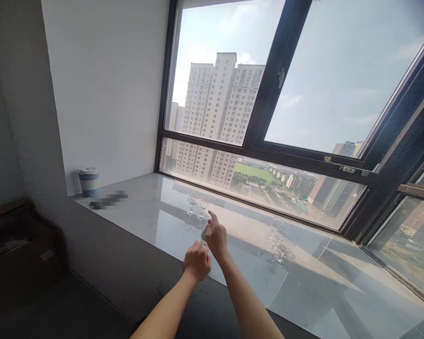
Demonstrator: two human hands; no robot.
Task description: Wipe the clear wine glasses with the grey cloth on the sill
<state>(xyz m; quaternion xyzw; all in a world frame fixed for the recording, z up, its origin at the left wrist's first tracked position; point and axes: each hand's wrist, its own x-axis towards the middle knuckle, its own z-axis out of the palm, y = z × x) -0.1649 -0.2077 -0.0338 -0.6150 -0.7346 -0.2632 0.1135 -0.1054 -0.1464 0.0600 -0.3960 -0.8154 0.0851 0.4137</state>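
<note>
Centrally, a glass (204, 234) is over the sill (137, 214), right hand (217, 239) fingers pinching it, left hand (197, 261) curled below, grip unclear; likely light, stiff, slippery, fragile, best held gently by its sides

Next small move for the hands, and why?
Probably ease the clear glass onto the sill, near the two stemmed glasses: the right hand appears to grip it, the left hand is curled close by, and those glasses stand just beyond.

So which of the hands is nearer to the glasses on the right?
Right. The right hand is to the left of the glasses, apart from them; the left hand is farther left and closer to the camera.
</note>
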